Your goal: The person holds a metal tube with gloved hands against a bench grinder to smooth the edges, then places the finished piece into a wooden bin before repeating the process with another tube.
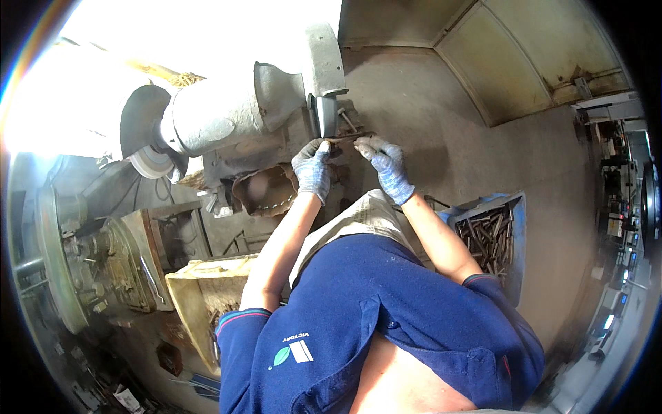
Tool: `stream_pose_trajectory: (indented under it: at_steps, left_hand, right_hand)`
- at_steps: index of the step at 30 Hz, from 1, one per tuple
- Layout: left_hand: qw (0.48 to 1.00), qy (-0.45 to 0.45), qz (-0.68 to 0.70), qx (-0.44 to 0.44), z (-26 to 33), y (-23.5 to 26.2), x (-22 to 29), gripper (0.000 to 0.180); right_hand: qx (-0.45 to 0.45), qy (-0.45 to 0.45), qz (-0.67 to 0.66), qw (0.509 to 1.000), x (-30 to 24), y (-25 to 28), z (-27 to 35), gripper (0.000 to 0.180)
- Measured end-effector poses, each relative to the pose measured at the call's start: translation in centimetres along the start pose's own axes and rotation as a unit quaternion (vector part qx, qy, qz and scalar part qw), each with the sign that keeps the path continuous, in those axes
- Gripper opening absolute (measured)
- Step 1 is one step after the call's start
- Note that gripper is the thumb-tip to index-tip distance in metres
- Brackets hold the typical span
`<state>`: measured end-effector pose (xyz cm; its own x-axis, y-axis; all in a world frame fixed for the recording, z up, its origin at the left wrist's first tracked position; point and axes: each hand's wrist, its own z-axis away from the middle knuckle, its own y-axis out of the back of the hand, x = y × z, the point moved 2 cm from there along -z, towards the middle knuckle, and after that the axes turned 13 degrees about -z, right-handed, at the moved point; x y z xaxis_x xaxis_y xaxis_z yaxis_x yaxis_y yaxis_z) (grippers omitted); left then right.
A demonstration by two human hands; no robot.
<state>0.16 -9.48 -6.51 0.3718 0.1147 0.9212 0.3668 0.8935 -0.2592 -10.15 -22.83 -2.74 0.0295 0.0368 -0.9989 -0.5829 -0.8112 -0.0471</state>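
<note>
A thin dark metal rod (343,139) spans the gap between my two hands, just under the grey grinding wheel (327,117) of a bench grinder (217,114). My left hand (314,170), in a blue-grey work glove, pinches the rod's left end by the wheel's lower edge. Around the other end close the fingers of my right hand (387,168), gloved the same way. The rod seems to meet the wheel or lie very near it; I cannot tell which.
To my right a blue crate (518,248) holds many metal rods. A yellowish box (189,303) with metal pieces stands at my left. Below the grinder is a rusty metal trough (265,193). A second wheel (152,162) sits at the grinder's left end, and a panelled cabinet (534,58) rises far right.
</note>
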Motion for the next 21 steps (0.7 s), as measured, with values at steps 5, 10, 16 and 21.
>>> stream_pose_trajectory:
  at_steps: [5, 10, 16, 21]
  left_hand:
    - [1.000, -0.003, 0.014, 0.016, -0.6, 1.5, -0.5, 0.009]
    - [0.998, -0.002, 0.003, 0.059, -1.5, 4.2, -1.1, 0.006]
    - [0.996, 0.017, 0.020, 0.082, -0.6, 5.0, 1.3, 0.006]
    - [0.998, -0.002, -0.043, 0.050, -1.7, 3.3, -0.6, 0.006]
  right_hand:
    - [-0.024, -0.009, -0.002, 1.000, 0.6, -1.3, -0.2, 0.020]
    - [-0.026, 0.006, -0.057, 0.998, 1.6, -3.6, -0.7, 0.021]
    - [-0.068, -0.037, -0.047, 0.996, 1.9, -4.7, -0.8, 0.023]
    - [-0.026, -0.085, -0.096, 0.991, 3.6, -2.4, -1.0, 0.024]
